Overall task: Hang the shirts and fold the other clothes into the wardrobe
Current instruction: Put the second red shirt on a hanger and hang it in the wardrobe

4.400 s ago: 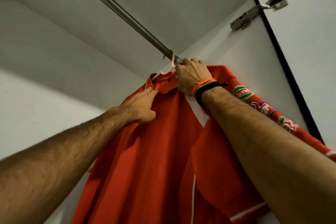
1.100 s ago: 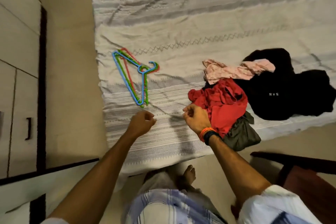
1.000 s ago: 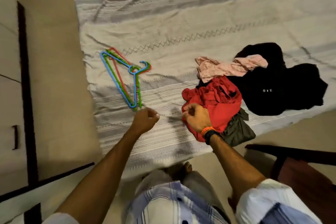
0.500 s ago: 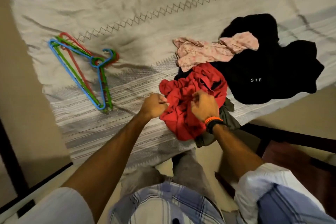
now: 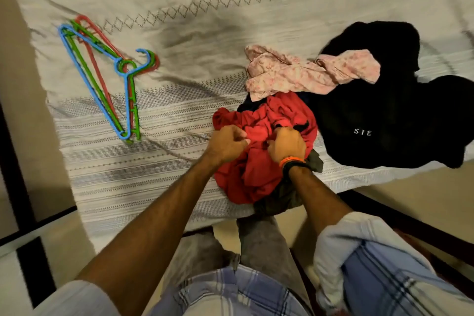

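Note:
A crumpled red garment (image 5: 256,174) lies near the front edge of the bed (image 5: 205,20). My left hand (image 5: 227,145) grips its left part with curled fingers. My right hand (image 5: 287,146), with an orange and a black band at the wrist, grips the cloth just to the right. Under the red garment a dark olive piece (image 5: 284,196) sticks out over the bed edge. Behind it lie a pink patterned garment (image 5: 302,74) and a black garment (image 5: 384,115) with white letters. A stack of blue, green and red hangers (image 5: 110,79) lies on the sheet at the left.
A dark wooden chair (image 5: 400,223) stands at the right by my leg. The wardrobe's dark-edged door (image 5: 20,187) runs along the left. Beige floor shows between the bed and the wardrobe.
I turned from the wardrobe rail, where a red shirt hung, to the bed. Both hands moved right from the bare sheet onto the red garment and took hold of it.

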Tool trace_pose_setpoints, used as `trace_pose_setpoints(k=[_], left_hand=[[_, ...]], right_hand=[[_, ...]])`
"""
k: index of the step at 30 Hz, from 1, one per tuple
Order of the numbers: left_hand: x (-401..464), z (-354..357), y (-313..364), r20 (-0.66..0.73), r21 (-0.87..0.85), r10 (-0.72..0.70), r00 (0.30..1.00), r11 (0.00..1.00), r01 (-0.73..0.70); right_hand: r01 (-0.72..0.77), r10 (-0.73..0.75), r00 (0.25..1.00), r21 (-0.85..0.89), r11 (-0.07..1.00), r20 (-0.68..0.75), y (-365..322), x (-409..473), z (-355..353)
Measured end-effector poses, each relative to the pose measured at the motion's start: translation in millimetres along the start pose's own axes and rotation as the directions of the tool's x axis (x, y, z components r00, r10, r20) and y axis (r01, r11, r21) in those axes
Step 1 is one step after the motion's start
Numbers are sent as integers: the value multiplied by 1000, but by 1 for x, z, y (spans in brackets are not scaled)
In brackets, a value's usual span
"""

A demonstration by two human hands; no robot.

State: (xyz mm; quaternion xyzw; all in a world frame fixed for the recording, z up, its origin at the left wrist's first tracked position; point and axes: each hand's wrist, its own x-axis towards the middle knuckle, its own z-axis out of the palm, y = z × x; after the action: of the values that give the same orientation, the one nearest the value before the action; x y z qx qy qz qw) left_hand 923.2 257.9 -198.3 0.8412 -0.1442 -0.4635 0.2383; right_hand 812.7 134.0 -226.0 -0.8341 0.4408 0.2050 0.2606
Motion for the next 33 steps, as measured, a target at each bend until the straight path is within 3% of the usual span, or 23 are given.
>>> trace_pose_setpoints(k=[4, 8, 11, 17, 22, 27, 30, 33], left_hand=[[-13, -6, 12, -19, -9, -1, 1000, 1000, 1], [-37, -31, 34, -75, -49, 47, 996, 998, -50], [-56, -57, 44, -113, -63, 145, 983, 986, -153], [-101, -130, 52, -180, 37, 313, 933, 950, -311], [-137, -191, 57, -326, -58, 361, 874, 915, -399], [-172, -251, 54, -503, -83, 413, 759, 851, -518], [-189, -281, 51, -563, -86, 438, 700, 812, -577], [-206, -301, 49, -622, -131, 448, 643, 749, -649]], right_hand=[[37, -22, 999, 442, 896, -40, -6, -2, -27], [93, -148, 989, 659, 747, 29, -33, -19, -74], [112, -236, 971, 832, 543, 23, -64, -33, -104], [215, -379, 921, 925, 312, -86, -138, -67, -163], [275, -409, 888, 955, 111, -209, -200, -115, -195], [388, -389, 869, 908, 157, -304, -244, -150, -204], [435, -397, 865, 853, 287, -307, -261, -168, -204], [379, -436, 881, 827, 416, -184, -271, -185, -200]])
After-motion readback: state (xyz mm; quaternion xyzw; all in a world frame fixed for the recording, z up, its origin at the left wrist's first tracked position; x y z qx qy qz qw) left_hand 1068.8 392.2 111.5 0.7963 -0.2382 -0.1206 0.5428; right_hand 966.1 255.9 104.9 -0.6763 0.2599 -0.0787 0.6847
